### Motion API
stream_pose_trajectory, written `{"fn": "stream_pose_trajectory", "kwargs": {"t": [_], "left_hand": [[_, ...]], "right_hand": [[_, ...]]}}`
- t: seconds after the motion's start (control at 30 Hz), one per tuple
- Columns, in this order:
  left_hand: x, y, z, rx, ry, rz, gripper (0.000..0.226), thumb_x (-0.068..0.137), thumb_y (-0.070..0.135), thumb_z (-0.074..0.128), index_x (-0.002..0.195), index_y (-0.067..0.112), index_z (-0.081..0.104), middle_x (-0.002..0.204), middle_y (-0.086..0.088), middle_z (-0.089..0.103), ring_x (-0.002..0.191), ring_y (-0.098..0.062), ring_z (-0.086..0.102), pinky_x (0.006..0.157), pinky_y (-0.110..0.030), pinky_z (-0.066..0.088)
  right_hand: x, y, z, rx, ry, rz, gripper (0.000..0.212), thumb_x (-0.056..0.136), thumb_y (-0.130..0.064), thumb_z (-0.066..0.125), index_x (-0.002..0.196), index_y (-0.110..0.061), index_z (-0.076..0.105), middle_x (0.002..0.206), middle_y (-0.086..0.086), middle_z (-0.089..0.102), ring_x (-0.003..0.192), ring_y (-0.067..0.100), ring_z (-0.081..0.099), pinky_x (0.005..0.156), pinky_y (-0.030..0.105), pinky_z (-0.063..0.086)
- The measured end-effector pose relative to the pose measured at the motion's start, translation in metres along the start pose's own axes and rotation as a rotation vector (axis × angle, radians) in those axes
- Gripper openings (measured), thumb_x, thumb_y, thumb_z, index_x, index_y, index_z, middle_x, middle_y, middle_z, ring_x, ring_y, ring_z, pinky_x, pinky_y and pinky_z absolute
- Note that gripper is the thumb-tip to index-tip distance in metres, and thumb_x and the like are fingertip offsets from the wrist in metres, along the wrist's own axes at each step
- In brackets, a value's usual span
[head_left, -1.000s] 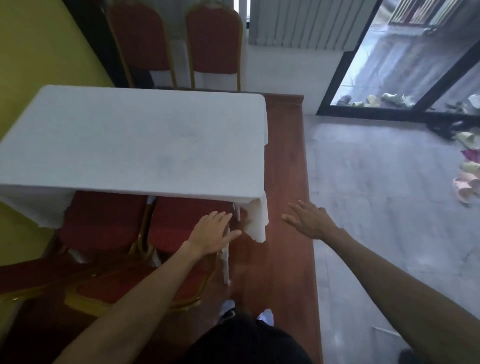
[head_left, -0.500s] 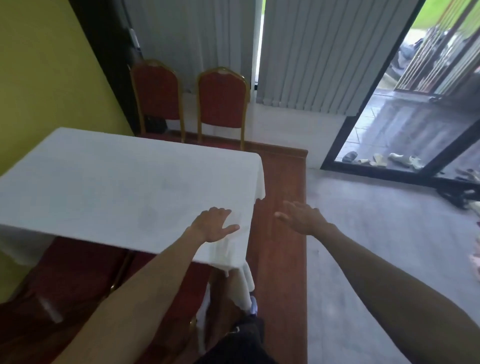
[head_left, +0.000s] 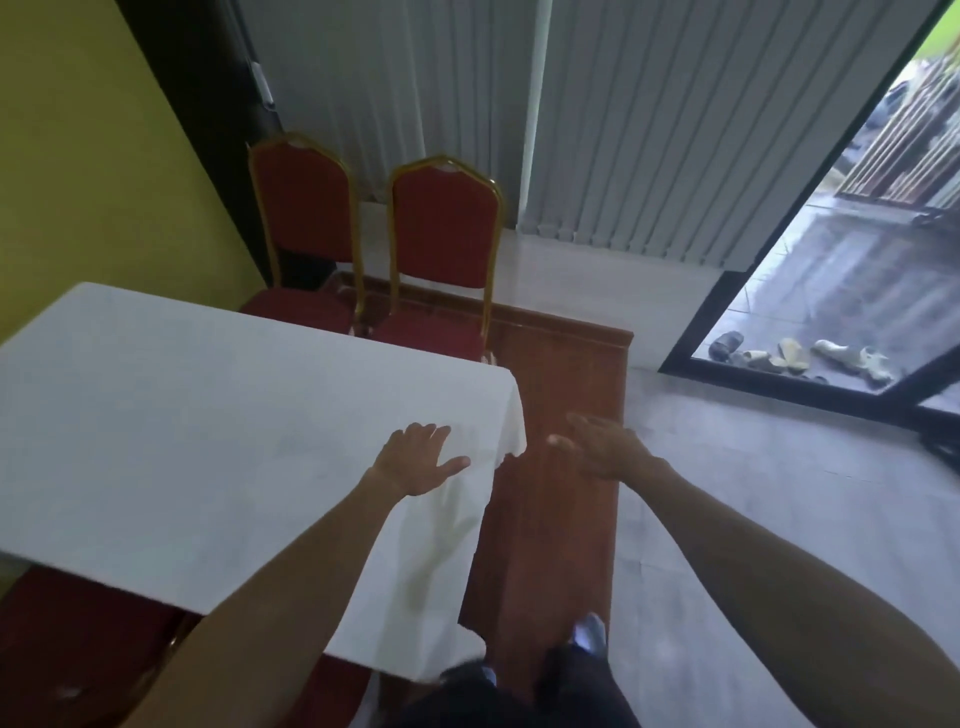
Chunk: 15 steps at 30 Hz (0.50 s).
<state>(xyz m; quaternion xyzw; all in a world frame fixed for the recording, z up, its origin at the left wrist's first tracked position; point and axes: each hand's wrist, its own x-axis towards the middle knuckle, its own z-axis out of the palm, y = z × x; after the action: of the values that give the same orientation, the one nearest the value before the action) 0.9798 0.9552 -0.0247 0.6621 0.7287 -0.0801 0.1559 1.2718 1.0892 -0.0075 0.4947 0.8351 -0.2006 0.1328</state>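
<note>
Your left hand (head_left: 415, 460), grip spread, is over the tablecloth (head_left: 208, 441) near its right corner. Your right hand (head_left: 602, 449), grip also spread, hangs beyond the edge. Tug from one side only and the tablecloth could slide askew.

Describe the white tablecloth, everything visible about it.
The tablecloth is plain white fabric, spread smooth in a flat rectangle. Its edges hang down on the near and right sides, with faint yellowish marks on the right drape. The left hand lies open over its far right corner; real contact cannot be told.
</note>
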Motion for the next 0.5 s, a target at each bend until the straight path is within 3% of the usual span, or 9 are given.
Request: {"fn": "stream_pose_trajectory", "kwargs": {"t": [0.2, 0.3, 0.4, 0.5], "left_hand": [[0.084, 0.03, -0.006, -0.06, 0.013, -0.129, 0.103, 0.077, 0.084, 0.002, 0.15, 0.019, 0.034, 0.154, -0.004, 0.04, 0.138, -0.028, 0.039, 0.114, -0.05, 0.028], [0.124, 0.049, -0.015, -0.096, 0.014, -0.18, 0.097, 0.082, 0.083, 0.009, 0.15, 0.018, 0.036, 0.154, -0.005, 0.04, 0.139, -0.03, 0.039, 0.114, -0.05, 0.026], [0.163, 0.065, -0.022, -0.14, 0.082, -0.205, 0.101, 0.084, 0.084, 0.007, 0.141, 0.013, 0.051, 0.142, -0.012, 0.053, 0.127, -0.036, 0.053, 0.106, -0.052, 0.037], [0.204, 0.078, -0.04, -0.175, 0.017, -0.261, 0.105, 0.08, 0.087, 0.005, 0.147, 0.016, 0.041, 0.15, -0.01, 0.045, 0.136, -0.032, 0.043, 0.111, -0.05, 0.032]], "right_hand": [[0.097, 0.06, -0.025, 0.002, -0.012, -0.042, 0.117, 0.065, -0.099, 0.002, 0.155, -0.028, 0.025, 0.16, 0.004, 0.031, 0.146, 0.032, 0.029, 0.115, 0.061, 0.025], [0.143, 0.089, -0.056, -0.014, -0.05, -0.072, 0.106, 0.073, -0.095, 0.012, 0.155, -0.029, 0.025, 0.161, 0.005, 0.029, 0.147, 0.033, 0.027, 0.117, 0.058, 0.022], [0.187, 0.115, -0.089, -0.068, -0.036, -0.138, 0.097, 0.08, -0.09, 0.016, 0.155, -0.03, 0.026, 0.16, 0.007, 0.03, 0.146, 0.034, 0.029, 0.117, 0.058, 0.023], [0.237, 0.137, -0.122, -0.119, -0.057, -0.195, 0.102, 0.076, -0.094, 0.011, 0.155, -0.031, 0.026, 0.16, 0.007, 0.031, 0.144, 0.034, 0.032, 0.115, 0.058, 0.026]]}}
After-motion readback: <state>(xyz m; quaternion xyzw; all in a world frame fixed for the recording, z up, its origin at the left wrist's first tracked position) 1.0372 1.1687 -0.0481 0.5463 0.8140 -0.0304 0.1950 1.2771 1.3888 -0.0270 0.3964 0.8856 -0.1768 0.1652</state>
